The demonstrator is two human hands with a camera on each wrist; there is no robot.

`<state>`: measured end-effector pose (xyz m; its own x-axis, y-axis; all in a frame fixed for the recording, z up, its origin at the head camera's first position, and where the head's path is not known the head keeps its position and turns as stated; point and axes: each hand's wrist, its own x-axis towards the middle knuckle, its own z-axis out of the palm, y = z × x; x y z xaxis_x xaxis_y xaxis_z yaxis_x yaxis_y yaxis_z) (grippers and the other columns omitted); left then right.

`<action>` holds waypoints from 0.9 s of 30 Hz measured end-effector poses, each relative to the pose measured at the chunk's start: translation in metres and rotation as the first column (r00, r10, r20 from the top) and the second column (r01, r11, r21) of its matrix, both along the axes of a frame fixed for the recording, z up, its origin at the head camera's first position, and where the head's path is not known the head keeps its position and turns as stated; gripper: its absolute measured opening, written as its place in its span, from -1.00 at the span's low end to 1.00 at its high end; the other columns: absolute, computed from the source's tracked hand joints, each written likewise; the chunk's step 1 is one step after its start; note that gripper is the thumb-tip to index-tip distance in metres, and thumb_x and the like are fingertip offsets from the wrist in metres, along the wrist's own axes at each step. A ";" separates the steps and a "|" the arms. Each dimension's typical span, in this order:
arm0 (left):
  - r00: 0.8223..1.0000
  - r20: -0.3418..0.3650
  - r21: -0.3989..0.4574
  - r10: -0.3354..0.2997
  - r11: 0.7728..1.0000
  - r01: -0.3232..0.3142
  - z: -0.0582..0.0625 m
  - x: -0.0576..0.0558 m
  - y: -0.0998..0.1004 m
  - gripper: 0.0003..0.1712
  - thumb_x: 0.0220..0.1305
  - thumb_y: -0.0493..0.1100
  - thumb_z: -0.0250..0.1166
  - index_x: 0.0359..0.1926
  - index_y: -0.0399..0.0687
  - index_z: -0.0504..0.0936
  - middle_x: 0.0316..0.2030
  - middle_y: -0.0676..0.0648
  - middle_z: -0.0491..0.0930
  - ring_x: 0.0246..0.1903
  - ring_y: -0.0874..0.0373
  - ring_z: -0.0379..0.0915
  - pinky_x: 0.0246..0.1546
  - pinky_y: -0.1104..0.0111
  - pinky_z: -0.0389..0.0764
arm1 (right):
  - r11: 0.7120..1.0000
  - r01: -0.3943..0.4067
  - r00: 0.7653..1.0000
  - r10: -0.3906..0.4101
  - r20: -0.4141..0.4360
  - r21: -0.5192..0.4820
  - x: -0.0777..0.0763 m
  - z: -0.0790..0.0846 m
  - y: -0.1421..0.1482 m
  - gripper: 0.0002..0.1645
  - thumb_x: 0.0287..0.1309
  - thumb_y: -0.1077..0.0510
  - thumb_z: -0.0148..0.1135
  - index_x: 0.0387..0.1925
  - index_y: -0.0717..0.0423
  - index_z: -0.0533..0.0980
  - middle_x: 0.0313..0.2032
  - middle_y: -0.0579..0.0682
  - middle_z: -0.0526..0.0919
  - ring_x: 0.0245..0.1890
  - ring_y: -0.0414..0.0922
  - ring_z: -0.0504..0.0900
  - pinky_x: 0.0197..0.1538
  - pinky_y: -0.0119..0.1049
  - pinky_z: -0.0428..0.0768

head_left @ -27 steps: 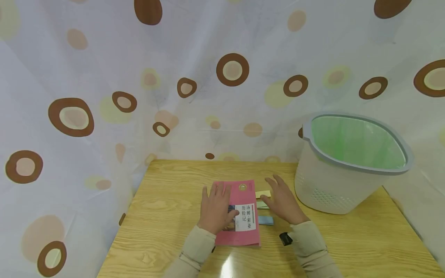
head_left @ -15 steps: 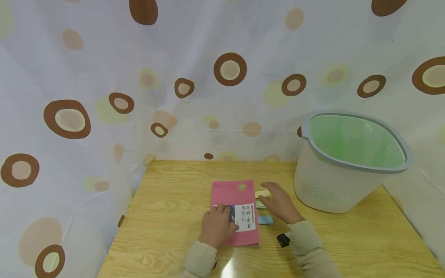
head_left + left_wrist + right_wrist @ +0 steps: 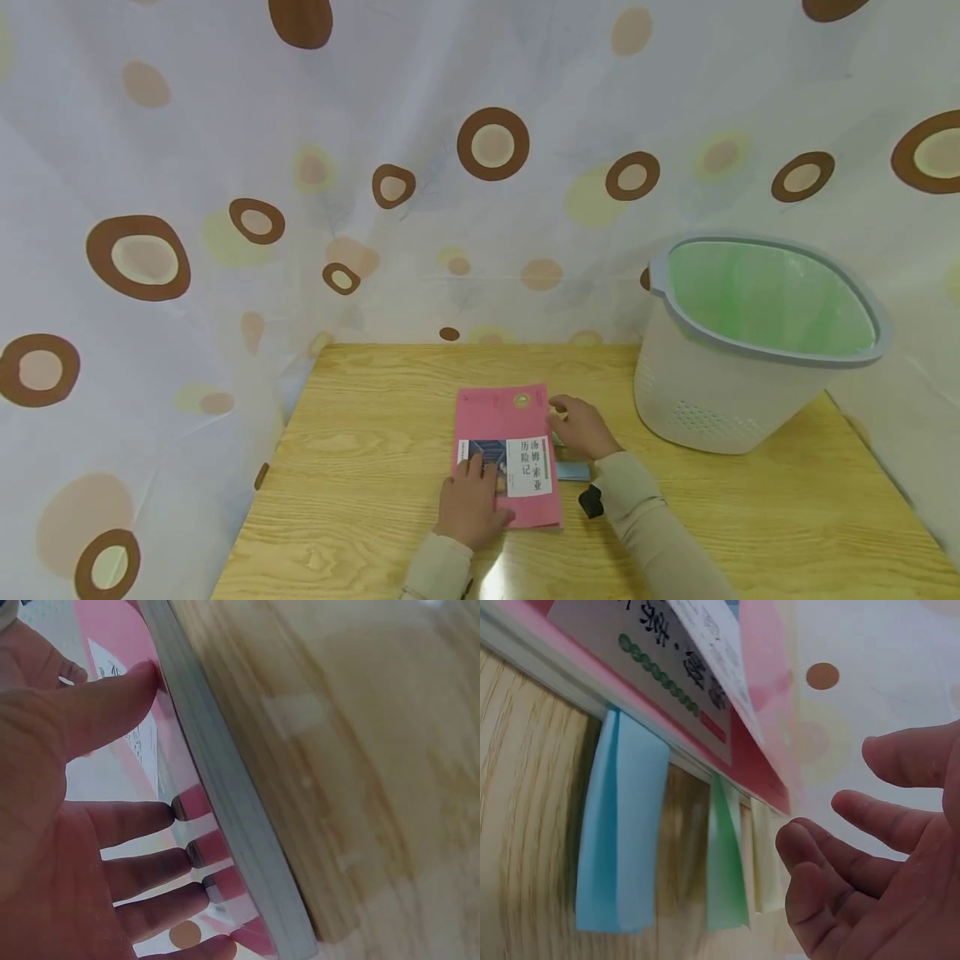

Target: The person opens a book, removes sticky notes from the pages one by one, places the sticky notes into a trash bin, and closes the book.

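The book (image 3: 517, 467) lies flat on the surface (image 3: 375, 450), front cover up, with a blue tab (image 3: 622, 825), a green tab (image 3: 726, 859) and a yellow tab (image 3: 766, 859) projecting from its right edge. The left hand (image 3: 471, 504) rests on the lower part of the cover; its fingers (image 3: 146, 874) are spread, tips on the cover, thumb (image 3: 112, 712) at the near edge. The right hand (image 3: 583, 427) is beside the upper right edge, next to the yellow tab; its fingers (image 3: 859, 859) are loosely bent, set apart from the thumb, and pinch nothing visible. Contact with the yellow tab cannot be confirmed. Principal risk: the tabs are thin and overhang the edge, so a sideways brush of the right hand could crease or detach the yellow or green tab. Secondary risk: the left hand bears only near the bottom of a glossy cover; under a pull at the upper right, the book could pivot or slide. Too light a hold may also let the cover lift. Compared with the frame half a second earlier, the left hand sits lower on the book, exposing more of the cover picture. The right hand has shifted left against the book's edge and now conceals the yellow tab from the head view. The book and the basket (image 3: 690, 392) remain in place.
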<state>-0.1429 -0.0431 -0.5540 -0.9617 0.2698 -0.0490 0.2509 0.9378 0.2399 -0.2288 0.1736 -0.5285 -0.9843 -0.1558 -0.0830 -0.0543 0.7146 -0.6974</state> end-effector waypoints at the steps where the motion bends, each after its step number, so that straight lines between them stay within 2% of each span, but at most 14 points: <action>1: 1.000 -0.002 0.004 0.002 1.000 -0.002 -0.001 0.000 0.000 -0.10 0.00 0.27 0.43 0.26 -0.16 0.49 0.34 -0.28 0.40 0.30 -0.21 0.36 0.17 -0.14 0.54 | 1.000 0.008 1.000 -0.008 0.025 0.001 -0.002 -0.001 -0.001 -0.43 0.39 0.09 -0.01 0.32 0.28 0.38 0.23 0.35 0.52 0.14 0.25 0.59 0.14 0.14 0.60; 5: 1.000 -0.018 -0.010 0.008 1.000 -0.008 -0.006 0.001 0.001 -0.11 0.02 0.28 0.41 0.27 -0.13 0.49 0.35 -0.25 0.40 0.30 -0.17 0.35 0.18 -0.12 0.53 | 0.998 0.054 0.991 -0.055 0.119 0.008 -0.005 -0.003 -0.006 -0.38 0.38 0.03 -0.07 0.36 0.24 0.34 0.28 0.34 0.48 0.26 0.28 0.48 0.25 0.19 0.50; 8: 0.999 -0.038 -0.033 0.006 0.999 -0.007 -0.008 0.001 0.001 -0.12 0.04 0.31 0.39 0.28 -0.10 0.49 0.35 -0.22 0.41 0.30 -0.15 0.35 0.17 -0.08 0.54 | 0.998 0.070 0.986 -0.070 0.154 0.004 -0.006 -0.004 -0.009 -0.37 0.39 0.02 -0.08 0.38 0.24 0.32 0.28 0.34 0.47 0.27 0.28 0.47 0.26 0.20 0.49; 14: 0.998 -0.062 -0.039 0.001 0.999 -0.004 -0.011 0.000 -0.002 -0.12 0.04 0.32 0.38 0.28 -0.09 0.50 0.34 -0.21 0.42 0.29 -0.13 0.37 0.16 -0.06 0.54 | 0.997 0.074 0.987 -0.075 0.143 0.013 -0.007 -0.006 -0.013 -0.39 0.38 0.07 -0.07 0.36 0.29 0.31 0.22 0.33 0.54 0.20 0.23 0.54 0.22 0.16 0.54; 23: 0.999 -0.047 -0.017 0.008 1.000 -0.009 -0.006 0.000 -0.002 -0.12 0.02 0.31 0.41 0.26 -0.10 0.51 0.33 -0.20 0.44 0.29 -0.13 0.37 0.17 -0.07 0.54 | 0.996 0.093 0.986 -0.093 0.135 0.010 -0.010 -0.011 -0.014 -0.40 0.37 0.08 -0.04 0.35 0.28 0.32 0.14 0.32 0.59 0.12 0.22 0.59 0.15 0.15 0.57; 27: 0.998 -0.052 -0.016 0.020 1.000 -0.021 -0.007 -0.001 0.000 -0.04 -0.02 0.32 0.43 0.30 -0.15 0.47 0.33 -0.19 0.44 0.28 -0.11 0.37 0.17 -0.06 0.54 | 0.995 0.104 0.986 -0.102 0.132 -0.005 -0.011 -0.013 -0.013 -0.39 0.36 0.07 -0.04 0.35 0.26 0.32 0.10 0.30 0.61 0.08 0.20 0.61 0.13 0.15 0.58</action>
